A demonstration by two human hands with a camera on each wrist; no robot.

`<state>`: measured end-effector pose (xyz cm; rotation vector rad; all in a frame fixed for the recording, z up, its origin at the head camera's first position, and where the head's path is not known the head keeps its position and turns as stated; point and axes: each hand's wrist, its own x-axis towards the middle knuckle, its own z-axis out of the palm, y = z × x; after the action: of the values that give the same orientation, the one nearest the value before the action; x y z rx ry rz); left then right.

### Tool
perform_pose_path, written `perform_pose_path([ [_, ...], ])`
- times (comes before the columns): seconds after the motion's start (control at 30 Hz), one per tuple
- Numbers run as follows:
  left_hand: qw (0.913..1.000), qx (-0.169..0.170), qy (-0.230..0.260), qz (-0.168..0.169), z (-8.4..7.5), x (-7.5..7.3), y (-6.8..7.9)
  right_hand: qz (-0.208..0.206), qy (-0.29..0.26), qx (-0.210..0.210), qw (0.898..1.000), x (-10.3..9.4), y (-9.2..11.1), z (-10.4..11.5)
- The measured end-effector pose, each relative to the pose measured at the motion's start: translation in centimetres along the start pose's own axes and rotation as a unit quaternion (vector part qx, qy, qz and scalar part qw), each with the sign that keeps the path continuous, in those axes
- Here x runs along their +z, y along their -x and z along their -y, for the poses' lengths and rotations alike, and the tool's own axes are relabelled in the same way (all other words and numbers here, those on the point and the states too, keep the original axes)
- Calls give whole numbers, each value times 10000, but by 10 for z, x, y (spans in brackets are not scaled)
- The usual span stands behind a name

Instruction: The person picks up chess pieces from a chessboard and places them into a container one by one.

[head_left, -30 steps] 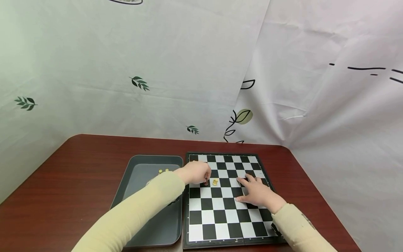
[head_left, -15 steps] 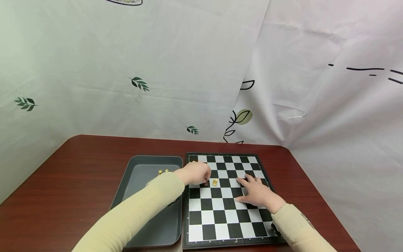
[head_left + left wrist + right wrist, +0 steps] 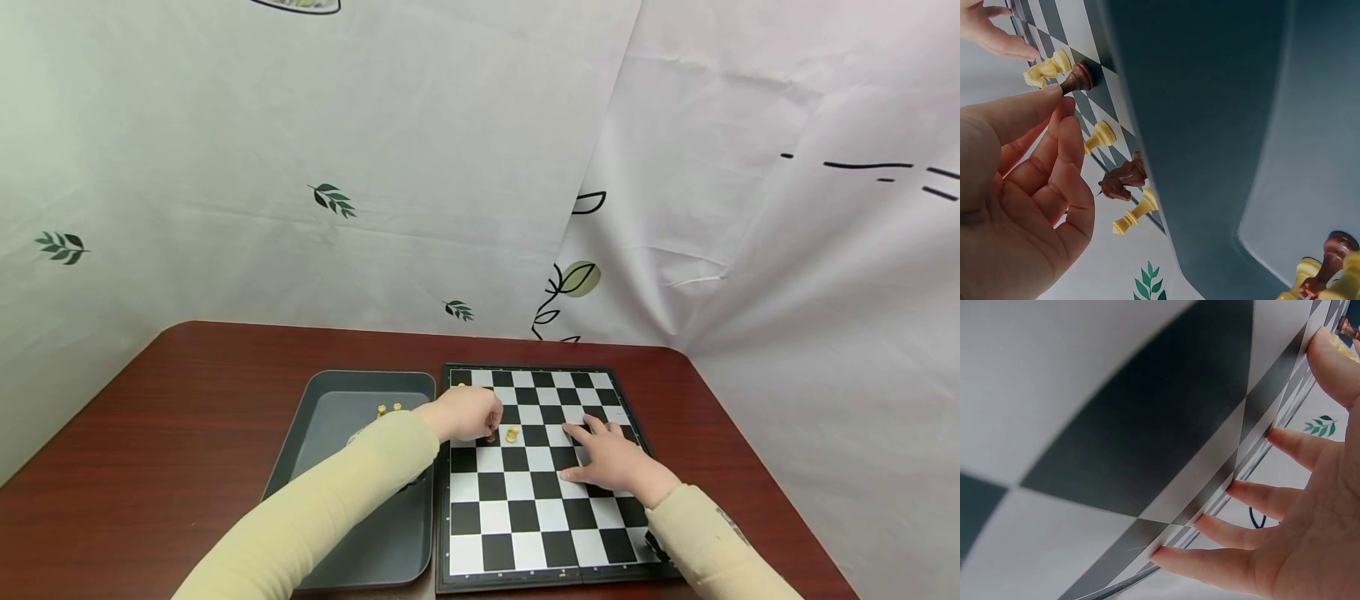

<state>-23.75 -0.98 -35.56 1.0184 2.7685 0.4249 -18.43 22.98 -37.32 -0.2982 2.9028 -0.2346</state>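
Note:
My left hand (image 3: 468,412) pinches a small brown chess piece (image 3: 1079,78) between thumb and fingertips. Its round base stands on the chessboard (image 3: 525,518); its top is hidden by the fingers. Beside it, on the board, is a yellow knight (image 3: 1047,67). In the left wrist view a yellow pawn (image 3: 1100,136), a brown knight (image 3: 1124,178) and a taller yellow piece (image 3: 1138,211) line the board beyond the hand. My right hand (image 3: 613,460) has its fingers spread, fingertips resting on the board's right half, and holds nothing.
A dark grey tray (image 3: 375,546) lies left of the board, partly under the left forearm. Several yellow and brown pieces, among them a brown one (image 3: 1335,250), stand in it. Both rest on a reddish-brown table (image 3: 187,400), with a white patterned cloth (image 3: 420,167) behind.

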Motion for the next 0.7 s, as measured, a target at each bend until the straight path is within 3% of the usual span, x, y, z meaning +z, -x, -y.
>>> perform_pose_path([
  [0.7, 9999, 119, 106, -27, 2, -1, 3, -40, -35, 53, 10000, 2, -1, -1],
])
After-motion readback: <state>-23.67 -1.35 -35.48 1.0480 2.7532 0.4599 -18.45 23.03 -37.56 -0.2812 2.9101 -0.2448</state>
